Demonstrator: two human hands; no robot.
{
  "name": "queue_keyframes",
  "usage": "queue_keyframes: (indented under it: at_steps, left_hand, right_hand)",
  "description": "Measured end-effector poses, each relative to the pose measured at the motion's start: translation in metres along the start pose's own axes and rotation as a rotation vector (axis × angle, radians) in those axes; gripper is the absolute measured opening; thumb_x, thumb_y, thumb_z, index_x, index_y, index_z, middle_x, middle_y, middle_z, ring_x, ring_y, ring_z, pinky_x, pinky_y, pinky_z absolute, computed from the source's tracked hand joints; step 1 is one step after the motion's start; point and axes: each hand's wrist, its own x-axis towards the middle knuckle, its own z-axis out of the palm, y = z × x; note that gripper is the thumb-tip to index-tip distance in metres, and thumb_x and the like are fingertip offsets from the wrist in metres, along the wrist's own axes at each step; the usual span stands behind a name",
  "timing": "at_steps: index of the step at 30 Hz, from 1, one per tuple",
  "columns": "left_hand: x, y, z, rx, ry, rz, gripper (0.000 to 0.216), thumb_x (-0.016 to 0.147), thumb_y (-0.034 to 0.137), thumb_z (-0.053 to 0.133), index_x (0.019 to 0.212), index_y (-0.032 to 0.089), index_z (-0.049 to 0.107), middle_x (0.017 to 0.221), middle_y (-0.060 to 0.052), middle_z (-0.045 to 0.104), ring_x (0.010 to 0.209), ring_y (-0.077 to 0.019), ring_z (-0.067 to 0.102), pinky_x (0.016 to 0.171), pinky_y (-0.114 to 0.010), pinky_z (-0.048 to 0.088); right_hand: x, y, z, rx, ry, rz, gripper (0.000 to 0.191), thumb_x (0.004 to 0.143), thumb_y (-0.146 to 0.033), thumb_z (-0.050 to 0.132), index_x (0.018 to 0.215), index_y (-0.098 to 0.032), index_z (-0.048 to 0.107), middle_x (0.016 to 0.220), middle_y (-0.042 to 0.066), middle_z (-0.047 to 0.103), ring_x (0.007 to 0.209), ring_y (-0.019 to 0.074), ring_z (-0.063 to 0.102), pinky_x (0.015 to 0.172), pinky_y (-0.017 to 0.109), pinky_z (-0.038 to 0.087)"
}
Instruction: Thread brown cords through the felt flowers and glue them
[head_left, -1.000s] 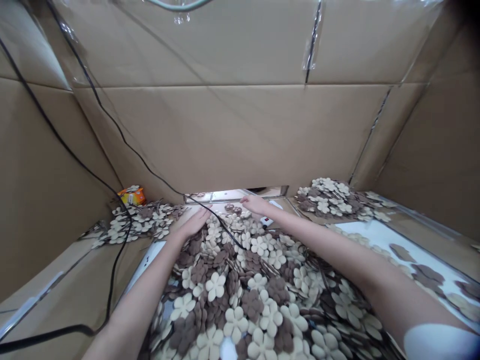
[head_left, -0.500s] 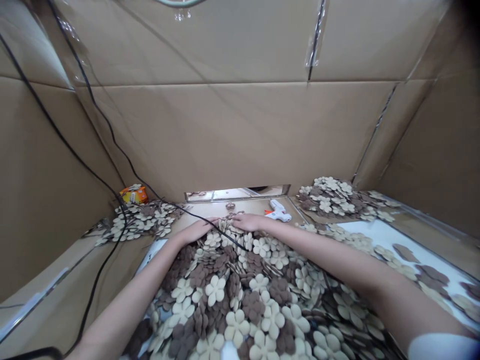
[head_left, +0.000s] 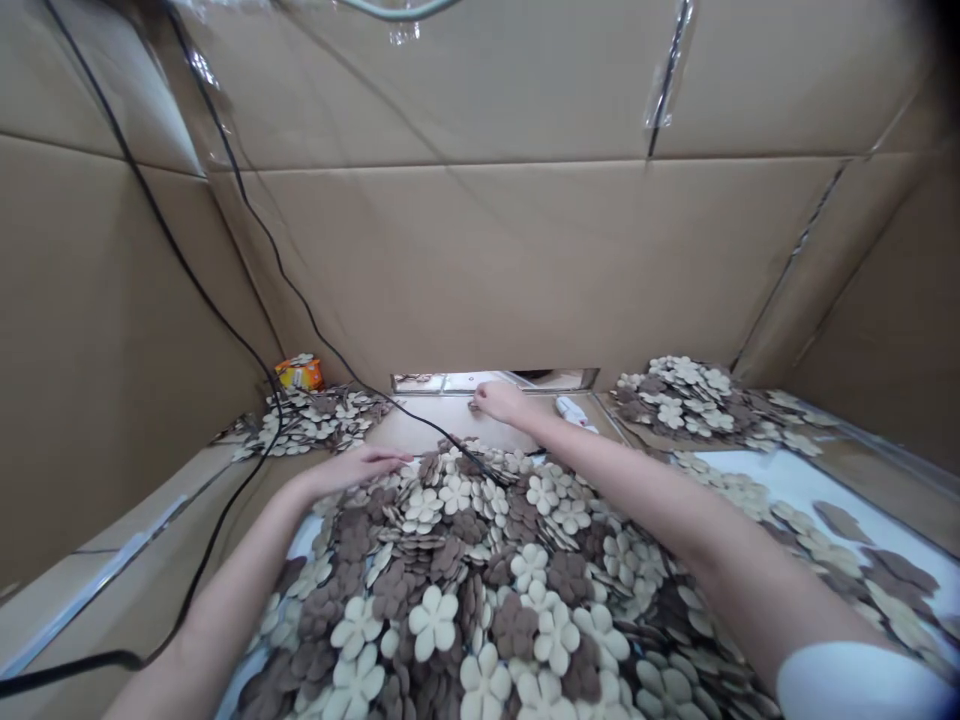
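A large heap of cream and brown flower cutouts (head_left: pixel 450 560) spreads in front of me. My left hand (head_left: pixel 358 468) lies at the heap's far left edge, fingers stretched out, with nothing visibly held. Past the far end of the heap, my right hand (head_left: pixel 501 401) is closed in a pinch on a small brown flower cutout (head_left: pixel 473 406), which shows only in part at the fingertips. Just right of that hand is a white glue gun (head_left: pixel 571 411), partly covered by my right forearm.
Cardboard walls (head_left: pixel 480 260) surround the work surface, with a low slot (head_left: pixel 495 381) at the back. More flower piles sit at the back left (head_left: pixel 319 420) and back right (head_left: pixel 686 395). An orange packet (head_left: pixel 300 373) stands at left. A black cable (head_left: pixel 300 300) crosses to the heap.
My right hand has left the heap, moved farther back and pinched the small brown flower cutout. My left hand has drawn back to the left. The view has shifted slightly.
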Motion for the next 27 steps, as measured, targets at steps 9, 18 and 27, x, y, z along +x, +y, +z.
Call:
queue_keyframes:
  at_steps: [9, 18, 27]
  left_hand:
    - [0.018, -0.02, 0.001, 0.044, 0.185, 0.042, 0.051, 0.075, 0.058, 0.053, 0.103, 0.018, 0.069, 0.117, -0.009, 0.067, 0.112, -0.0286, 0.058, 0.102, -0.04, 0.039]
    - [0.066, -0.001, 0.036, 0.119, 0.184, 0.161, 0.059, 0.086, 0.054, 0.04, 0.125, 0.013, 0.055, 0.135, -0.011, 0.053, 0.127, -0.0282, 0.042, 0.112, -0.04, 0.022]
    - [0.062, 0.032, 0.059, 0.046, -0.122, 0.214, 0.054, 0.084, 0.049, 0.048, 0.128, 0.019, 0.054, 0.141, -0.004, 0.048, 0.133, -0.0258, 0.038, 0.112, -0.037, 0.026]
  right_hand:
    - [0.027, 0.021, 0.025, 0.026, -0.011, -0.112, 0.03, 0.09, -0.033, 0.053, 0.114, -0.015, 0.056, 0.115, 0.008, 0.058, 0.098, 0.0209, 0.059, 0.083, 0.041, 0.05]
    - [-0.005, 0.013, 0.038, 0.177, -0.201, -0.342, 0.036, 0.095, -0.023, 0.033, 0.11, -0.014, 0.065, 0.105, 0.004, 0.07, 0.095, 0.0149, 0.063, 0.084, 0.026, 0.048]
    - [-0.042, 0.04, 0.0, -0.016, -0.077, -0.38, 0.038, 0.089, -0.015, 0.039, 0.122, -0.015, 0.058, 0.122, 0.009, 0.062, 0.107, 0.0168, 0.058, 0.091, 0.027, 0.043]
